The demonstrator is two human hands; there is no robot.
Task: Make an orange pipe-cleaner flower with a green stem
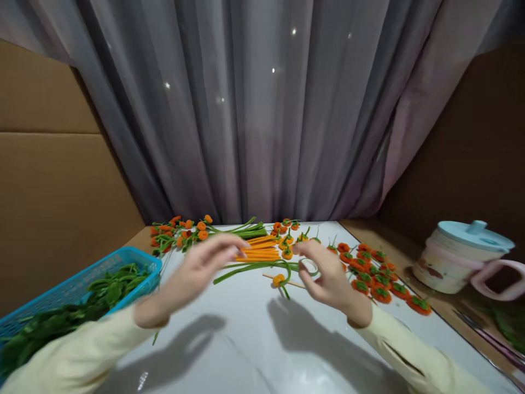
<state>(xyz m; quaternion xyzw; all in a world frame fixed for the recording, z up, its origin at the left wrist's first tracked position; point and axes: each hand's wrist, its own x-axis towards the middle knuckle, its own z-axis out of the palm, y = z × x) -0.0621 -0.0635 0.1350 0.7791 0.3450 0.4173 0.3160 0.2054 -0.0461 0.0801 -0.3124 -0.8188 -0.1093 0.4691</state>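
My left hand (207,264) is raised over the left of the white table, fingers stretched and slightly blurred, with nothing visible in it. My right hand (326,273) hovers at right, thumb and forefinger curved and apart. Between those fingers shows a pale ring like a tape roll (315,265); it appears to lie on the table. Beside the right fingertips lies a small orange fuzzy flower (278,280) with a curled green stem, over a thin wooden stick (268,275). Behind are orange chenille stems (258,255) and long green chenille stems (238,268).
A blue basket (131,253) of green leaves stands at left. Several red-orange flowers (381,294) lie at right, several orange flowers (202,225) at back left. A lidded mug (447,257) stands far right. A grey curtain (262,137) hangs behind; cardboard walls (49,175) flank the table.
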